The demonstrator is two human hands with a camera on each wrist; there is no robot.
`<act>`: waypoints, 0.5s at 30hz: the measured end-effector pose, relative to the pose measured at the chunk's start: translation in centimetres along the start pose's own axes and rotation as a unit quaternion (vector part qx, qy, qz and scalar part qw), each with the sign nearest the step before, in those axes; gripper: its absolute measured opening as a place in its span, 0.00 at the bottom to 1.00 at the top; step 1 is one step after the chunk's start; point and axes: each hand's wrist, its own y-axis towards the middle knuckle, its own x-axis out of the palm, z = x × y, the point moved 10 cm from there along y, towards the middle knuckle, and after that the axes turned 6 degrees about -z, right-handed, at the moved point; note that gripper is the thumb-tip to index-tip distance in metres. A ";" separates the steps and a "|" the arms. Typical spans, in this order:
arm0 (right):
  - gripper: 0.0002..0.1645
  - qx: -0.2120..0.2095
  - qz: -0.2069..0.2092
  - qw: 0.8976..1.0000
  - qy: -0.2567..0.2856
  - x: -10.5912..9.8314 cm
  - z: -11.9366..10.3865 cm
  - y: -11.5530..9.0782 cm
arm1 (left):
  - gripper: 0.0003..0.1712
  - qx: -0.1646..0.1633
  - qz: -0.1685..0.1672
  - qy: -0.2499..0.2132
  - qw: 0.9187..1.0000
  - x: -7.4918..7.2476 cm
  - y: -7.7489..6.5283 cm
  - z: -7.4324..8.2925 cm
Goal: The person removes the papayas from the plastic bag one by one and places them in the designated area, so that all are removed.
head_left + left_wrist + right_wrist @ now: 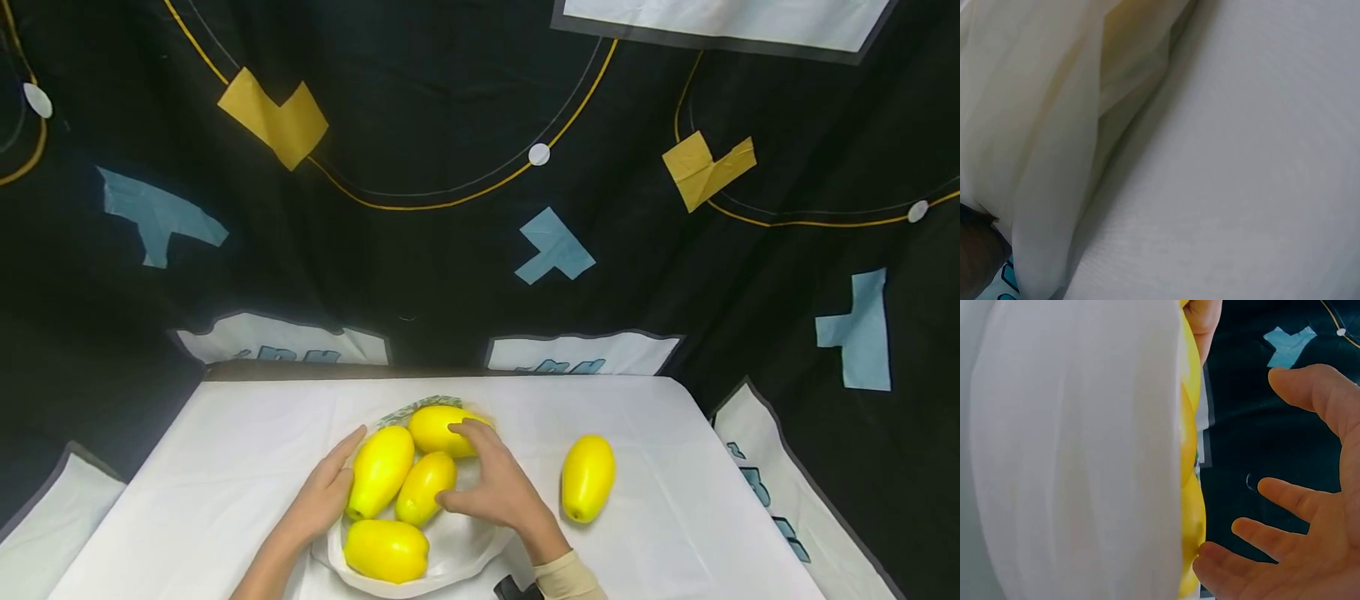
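Observation:
Several yellow mangoes [386, 550] lie in a white bag [468, 554] with its mouth turned up. Along the bag's left side rests my left hand [326, 492], its fingers extended and its thumb beside the left mango [381, 471]. My right hand [498, 492] hovers over the bag's right side, fingers spread and nothing gripped. Its fingertips overlap the back mango [437, 429], and its thumb is near the smaller middle mango [427, 487]. In the left wrist view, the bag's folded side [1041, 137] hides most of the left hand.
One more mango [588, 479] lies on the white-covered table [660, 533], right of the bag. Behind the table hangs a dark cloth [420, 275] with blue and gold tape pieces. A dark object [517, 588] shows by the right wrist.

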 end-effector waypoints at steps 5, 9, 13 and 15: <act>0.51 0.002 -0.007 1.000 -0.008 0.7 -0.5 0.1 | 0.33 -0.007 -0.005 -0.006 1.000 0.2 -0.1 -0.3; 0.50 0.002 -0.015 1.000 -0.008 1.3 -0.9 0.2 | 0.33 -0.009 -0.002 -0.007 1.000 0.1 -0.1 -0.2; 0.51 -0.006 -0.022 1.000 -0.010 2.2 -1.3 0.5 | 0.33 -0.007 0.001 -0.009 1.000 0.0 -0.1 0.0; 0.51 -0.002 -0.028 1.000 -0.013 2.7 -1.4 0.6 | 0.33 -0.006 -0.001 -0.010 1.000 0.0 -0.2 0.0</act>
